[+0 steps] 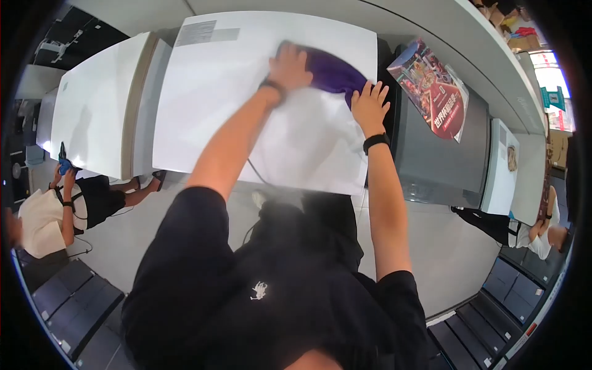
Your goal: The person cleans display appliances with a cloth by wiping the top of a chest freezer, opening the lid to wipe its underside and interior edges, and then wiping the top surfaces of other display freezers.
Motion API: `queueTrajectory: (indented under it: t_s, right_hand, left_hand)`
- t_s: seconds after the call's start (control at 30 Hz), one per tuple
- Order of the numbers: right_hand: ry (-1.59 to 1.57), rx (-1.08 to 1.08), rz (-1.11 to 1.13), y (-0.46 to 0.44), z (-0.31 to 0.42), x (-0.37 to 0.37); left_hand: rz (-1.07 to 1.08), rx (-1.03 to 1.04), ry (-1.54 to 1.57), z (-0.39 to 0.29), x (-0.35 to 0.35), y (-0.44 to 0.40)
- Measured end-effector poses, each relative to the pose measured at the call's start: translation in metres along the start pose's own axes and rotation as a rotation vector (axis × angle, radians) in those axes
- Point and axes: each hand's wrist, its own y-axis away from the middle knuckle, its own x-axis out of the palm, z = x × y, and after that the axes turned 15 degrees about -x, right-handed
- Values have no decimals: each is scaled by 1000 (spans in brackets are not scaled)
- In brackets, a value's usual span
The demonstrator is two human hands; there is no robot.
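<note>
A dark purple cloth (336, 71) lies bunched along the far right part of a white flat-topped cabinet (246, 132). My left hand (290, 69) rests on the cloth's left end, fingers stretched out and slightly blurred. At the other end, my right hand (370, 110) touches the cloth near the cabinet's right edge with its fingers spread. Part of the cloth is hidden under both hands. Each wrist wears a dark band.
To the right stands a grey-topped unit (441, 166) carrying a red printed leaflet (441, 102). Another white cabinet (92, 111) is at left. One person (49, 216) at far left holds something blue; another person (542, 234) stands at far right. A thin cable (260, 172) hangs before me.
</note>
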Motion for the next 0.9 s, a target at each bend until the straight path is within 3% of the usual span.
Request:
queueTrajectory:
  t_s: [0.03,0.2,0.4,0.47,0.57,0.77,0.9]
  right_hand:
    - [48,-54,-7,10,5,1]
    - [149,-233,-29,84,48,6]
    - [-1,-287,101,170,118,-17]
    - [33,-313,18,197,132,-19]
    - [-146,-254,44,213,135,-27]
    - [10,-168,-144,213,141,-21]
    - [-61,-16,-75,184,120,-15]
  left_hand:
    - [-114,32,66,17,22,17]
    - [-158,-5,131,76,34,143]
    - [-202,-143,234,131,49,277]
    - [-212,-119,237,143,51,300]
    - [-151,-121,203,144,49,301]
    - [-193,-65,148,119,57,274]
    - [-150,18,89,97,50,236]
